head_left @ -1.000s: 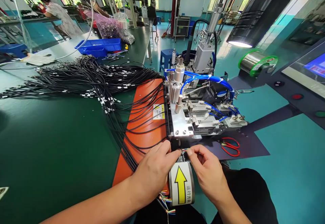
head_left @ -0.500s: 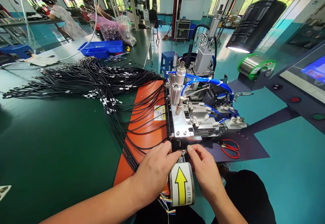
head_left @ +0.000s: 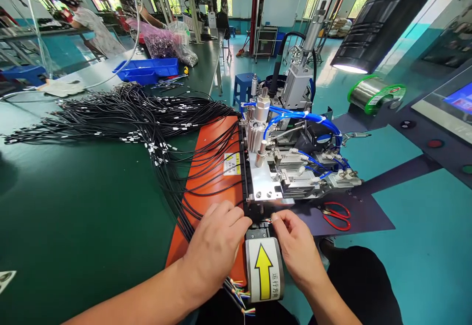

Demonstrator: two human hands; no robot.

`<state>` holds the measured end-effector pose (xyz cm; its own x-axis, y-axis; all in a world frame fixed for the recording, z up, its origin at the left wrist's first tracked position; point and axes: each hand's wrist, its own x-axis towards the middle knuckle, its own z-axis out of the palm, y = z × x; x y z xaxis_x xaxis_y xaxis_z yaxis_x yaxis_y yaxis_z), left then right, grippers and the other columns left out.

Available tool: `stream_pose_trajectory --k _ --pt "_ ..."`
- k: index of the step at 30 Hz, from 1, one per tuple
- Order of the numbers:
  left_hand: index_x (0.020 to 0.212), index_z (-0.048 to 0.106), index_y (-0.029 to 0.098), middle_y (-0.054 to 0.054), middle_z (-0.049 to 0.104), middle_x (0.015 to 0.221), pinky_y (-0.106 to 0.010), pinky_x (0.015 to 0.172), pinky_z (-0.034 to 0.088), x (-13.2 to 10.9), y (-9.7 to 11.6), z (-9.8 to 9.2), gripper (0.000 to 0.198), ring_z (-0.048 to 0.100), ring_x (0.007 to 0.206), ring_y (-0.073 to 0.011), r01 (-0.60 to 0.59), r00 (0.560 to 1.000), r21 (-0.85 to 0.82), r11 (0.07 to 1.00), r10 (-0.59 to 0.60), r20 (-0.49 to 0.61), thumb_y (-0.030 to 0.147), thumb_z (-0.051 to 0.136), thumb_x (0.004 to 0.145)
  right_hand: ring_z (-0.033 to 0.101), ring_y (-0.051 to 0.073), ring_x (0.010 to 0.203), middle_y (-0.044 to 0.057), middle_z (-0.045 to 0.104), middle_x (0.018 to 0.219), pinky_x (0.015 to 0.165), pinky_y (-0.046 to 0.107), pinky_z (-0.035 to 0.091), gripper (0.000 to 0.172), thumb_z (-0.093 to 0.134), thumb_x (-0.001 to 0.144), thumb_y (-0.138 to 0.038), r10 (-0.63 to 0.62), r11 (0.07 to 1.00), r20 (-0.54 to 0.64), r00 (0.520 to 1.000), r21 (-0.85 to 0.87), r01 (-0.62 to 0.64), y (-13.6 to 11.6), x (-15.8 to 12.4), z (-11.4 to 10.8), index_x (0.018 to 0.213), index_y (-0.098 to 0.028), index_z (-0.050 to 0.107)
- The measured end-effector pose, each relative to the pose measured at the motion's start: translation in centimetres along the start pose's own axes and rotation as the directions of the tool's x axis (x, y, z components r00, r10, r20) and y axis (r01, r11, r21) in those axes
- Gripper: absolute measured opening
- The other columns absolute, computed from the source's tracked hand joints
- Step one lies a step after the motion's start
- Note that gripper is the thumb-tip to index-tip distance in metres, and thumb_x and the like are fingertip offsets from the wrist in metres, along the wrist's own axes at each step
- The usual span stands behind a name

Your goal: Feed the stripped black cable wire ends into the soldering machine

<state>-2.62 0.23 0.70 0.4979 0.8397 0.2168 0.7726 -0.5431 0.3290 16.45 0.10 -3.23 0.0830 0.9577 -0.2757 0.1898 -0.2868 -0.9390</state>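
Observation:
My left hand [head_left: 221, 241] is closed with fingers curled at the left edge of the machine's feed track [head_left: 257, 234], around a black cable [head_left: 191, 210]; its fingers hide most of the grip. Across the track, my right hand [head_left: 298, 246] pinches the thin stripped wires [head_left: 267, 220] at the cable's end between thumb and forefinger. Just below both hands is a curved guard [head_left: 279, 266] with a yellow arrow label [head_left: 263, 271]. More cables with fanned coloured wire ends [head_left: 239, 293] hang under my left forearm.
Metal machine [head_left: 291, 153] with blue air hoses stands directly ahead. Cables lie over an orange plate [head_left: 214, 162], with a large cable pile [head_left: 129, 111] behind. Red-handled scissors [head_left: 337, 217] lie at right, under a solder spool [head_left: 374, 93] and lamp [head_left: 379, 30]. People sit far left.
My left hand has shifted left, away from the wire ends, uncovering more of the track. My right hand stays nearly in place, still pinching the wires.

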Motion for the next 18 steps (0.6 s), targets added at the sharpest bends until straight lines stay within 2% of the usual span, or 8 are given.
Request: stream_pose_trajectory --k 3,6,9,12,14,15,16,18 --pt "0.097 0.068 0.019 -0.005 0.058 0.087 -0.038 0.073 0.041 0.0 0.0 -0.3 0.016 0.048 0.085 -0.0233 0.027 0.999 -0.013 1.000 -0.027 0.023 0.013 0.053 0.096 0.048 0.015 0.062 -0.001 0.057 0.069 0.056 0.024 0.039 0.037 0.060 0.088 -0.053 0.053 0.996 -0.003 0.999 0.065 -0.053 0.0 0.2 0.2 0.076 -0.019 0.062" --pt "0.098 0.069 0.019 -0.005 0.056 0.088 -0.038 0.074 0.044 0.1 0.2 -0.7 0.017 0.048 0.084 -0.0235 0.048 0.995 0.008 0.999 -0.049 0.089 0.012 0.053 0.095 0.048 0.015 0.062 -0.001 0.057 0.068 0.055 0.024 0.039 0.038 0.061 0.087 -0.054 0.045 0.996 -0.008 0.999 0.076 -0.044 -0.2 0.3 0.0 0.076 -0.019 0.063" --pt "0.103 0.068 0.018 -0.006 0.057 0.089 -0.040 0.074 0.047 0.2 0.4 -0.8 0.021 0.050 0.084 -0.0243 0.061 0.989 0.049 0.997 -0.067 0.130 0.010 0.051 0.093 0.050 0.016 0.063 0.001 0.060 0.071 0.057 0.025 0.040 0.040 0.060 0.087 -0.059 0.006 1.000 -0.077 0.997 -0.016 -0.007 -0.7 -0.6 -0.8 0.082 -0.020 0.065" --pt "0.106 0.067 0.016 -0.007 0.059 0.088 -0.038 0.073 0.048 0.1 0.4 -1.4 0.025 0.052 0.082 -0.0238 0.035 0.995 0.047 0.998 -0.039 0.088 0.008 0.048 0.093 0.052 0.017 0.061 0.001 0.060 0.070 0.055 0.025 0.041 0.040 0.059 0.088 -0.062 -0.008 0.993 -0.091 0.996 -0.117 -0.003 -1.4 -2.7 -1.5 0.088 -0.022 0.064" --pt "0.105 0.067 0.016 -0.006 0.060 0.085 -0.034 0.071 0.048 0.2 0.0 -2.6 0.024 0.054 0.080 -0.0217 0.015 1.000 -0.004 1.000 -0.015 -0.004 0.011 0.045 0.095 0.053 0.018 0.058 0.000 0.058 0.065 0.052 0.025 0.041 0.036 0.057 0.090 -0.058 -0.070 0.990 -0.035 0.997 -0.128 0.065 -1.7 -4.5 -1.2 0.084 -0.024 0.063" --pt "0.104 0.067 0.017 -0.005 0.060 0.084 -0.032 0.071 0.047 0.4 -0.3 -3.5 0.024 0.055 0.080 -0.0203 0.019 0.998 -0.033 0.999 -0.021 -0.062 0.013 0.044 0.096 0.053 0.017 0.058 0.001 0.058 0.066 0.054 0.026 0.042 0.034 0.055 0.092 -0.055 -0.142 0.983 -0.028 0.989 -0.125 0.137 -1.7 -5.3 -0.7 0.080 -0.024 0.062" --pt "0.106 0.067 0.018 -0.004 0.060 0.085 -0.031 0.072 0.047 0.7 -0.8 -4.5 0.025 0.057 0.081 -0.0192 0.040 0.992 -0.054 0.998 -0.046 -0.118 0.016 0.044 0.098 0.054 0.017 0.058 0.001 0.057 0.066 0.055 0.026 0.042 0.034 0.054 0.093 -0.051 -0.235 0.965 -0.028 0.972 -0.129 0.230 -1.6 -6.0 -0.1 0.074 -0.024 0.060" --pt "0.106 0.068 0.019 -0.003 0.062 0.088 -0.030 0.077 0.048 1.9 -2.2 -6.5 0.026 0.059 0.083 -0.0175 0.107 0.971 -0.071 0.992 -0.120 -0.206 0.021 0.043 0.099 0.051 0.016 0.055 0.001 0.054 0.064 0.052 0.026 0.038 0.031 0.053 0.094 -0.043 -0.425 0.895 -0.016 0.905 -0.156 0.417 -1.2 -6.9 1.5 0.070 -0.023 0.058"
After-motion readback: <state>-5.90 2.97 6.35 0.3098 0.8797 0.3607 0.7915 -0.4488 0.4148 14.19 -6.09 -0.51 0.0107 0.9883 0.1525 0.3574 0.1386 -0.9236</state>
